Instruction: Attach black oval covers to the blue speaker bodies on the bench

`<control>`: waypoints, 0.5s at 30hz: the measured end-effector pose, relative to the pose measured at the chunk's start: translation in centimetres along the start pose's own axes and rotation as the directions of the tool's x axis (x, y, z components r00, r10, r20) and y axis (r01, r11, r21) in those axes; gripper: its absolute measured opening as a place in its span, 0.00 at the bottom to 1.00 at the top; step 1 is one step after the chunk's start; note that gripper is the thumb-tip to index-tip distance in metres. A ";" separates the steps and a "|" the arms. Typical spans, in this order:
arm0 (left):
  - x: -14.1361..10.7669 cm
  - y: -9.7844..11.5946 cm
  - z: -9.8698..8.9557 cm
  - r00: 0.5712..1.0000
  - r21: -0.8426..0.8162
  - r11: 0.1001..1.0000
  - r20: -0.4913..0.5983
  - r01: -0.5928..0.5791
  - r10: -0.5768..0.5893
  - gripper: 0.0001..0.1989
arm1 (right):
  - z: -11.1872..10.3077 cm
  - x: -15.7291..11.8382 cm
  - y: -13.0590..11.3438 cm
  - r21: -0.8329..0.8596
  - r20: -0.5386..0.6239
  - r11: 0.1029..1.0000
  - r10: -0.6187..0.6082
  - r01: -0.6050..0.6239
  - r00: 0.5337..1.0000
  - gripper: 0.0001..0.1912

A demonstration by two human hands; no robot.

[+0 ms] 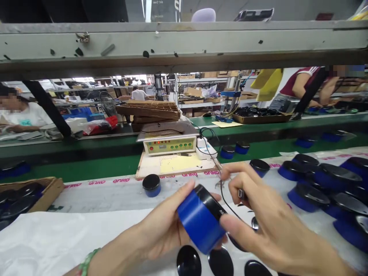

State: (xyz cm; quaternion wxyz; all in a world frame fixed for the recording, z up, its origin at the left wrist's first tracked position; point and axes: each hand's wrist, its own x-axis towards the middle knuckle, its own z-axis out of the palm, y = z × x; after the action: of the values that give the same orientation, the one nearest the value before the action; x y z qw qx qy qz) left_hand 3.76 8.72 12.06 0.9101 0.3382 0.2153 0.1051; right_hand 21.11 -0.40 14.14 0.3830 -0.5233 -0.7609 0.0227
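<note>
My left hand [169,226] is closed around a short blue cylinder [198,218] with a black end band, which is tilted on its side. Part of some white lettering shows on the band. A thin black cable [222,191] runs into my right hand [267,214], and its small metal plug [240,193] sits between the curled fingers. My right thumb reaches to the lower edge of the black band and seems to touch it. Below the hands lie several glossy black discs [189,261] on a white sheet [115,241].
More blue and black cylinders [309,195] crowd the right; a single one [151,185] stands ahead. A cardboard box [54,193] holds others at left. Beyond are a control box [170,145], a white power strip [205,149] and a green belt [115,161]. A shelf beam [184,42] crosses overhead. Co-workers sit beyond.
</note>
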 end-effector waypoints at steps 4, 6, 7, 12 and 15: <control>-1.3 0.1 -1.3 0.968 -0.081 0.977 -0.172 -0.199 0.183 0.25 | 0.7 -0.3 -0.7 -0.156 -0.014 0.986 -0.068 0.065 0.998 0.08; -1.9 0.1 -1.5 0.957 -0.079 0.971 -0.204 -0.224 0.204 0.24 | 1.4 -0.6 -0.7 -0.159 -0.026 0.982 -0.103 0.097 0.994 0.08; -2.0 0.1 -1.5 0.955 -0.078 0.971 -0.211 -0.228 0.207 0.23 | 1.8 -0.7 -0.7 -0.158 -0.041 0.981 -0.120 0.113 0.992 0.08; -2.4 -0.5 -1.4 0.946 -0.057 0.969 -0.238 -0.240 0.221 0.24 | 2.8 -0.4 -0.9 -0.068 -0.102 0.996 -0.072 0.065 0.992 0.12; -2.6 -0.6 -1.3 0.953 -0.081 0.963 -0.183 -0.258 0.240 0.24 | 2.8 -0.5 -0.8 -0.011 -0.080 1.000 -0.005 0.004 0.997 0.07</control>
State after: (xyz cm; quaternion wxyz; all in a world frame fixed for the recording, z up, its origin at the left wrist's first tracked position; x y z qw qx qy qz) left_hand 0.91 8.14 11.53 0.8839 0.3044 0.2429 0.2588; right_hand 18.85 -0.15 12.26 0.4102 -0.5242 -0.7463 -0.0032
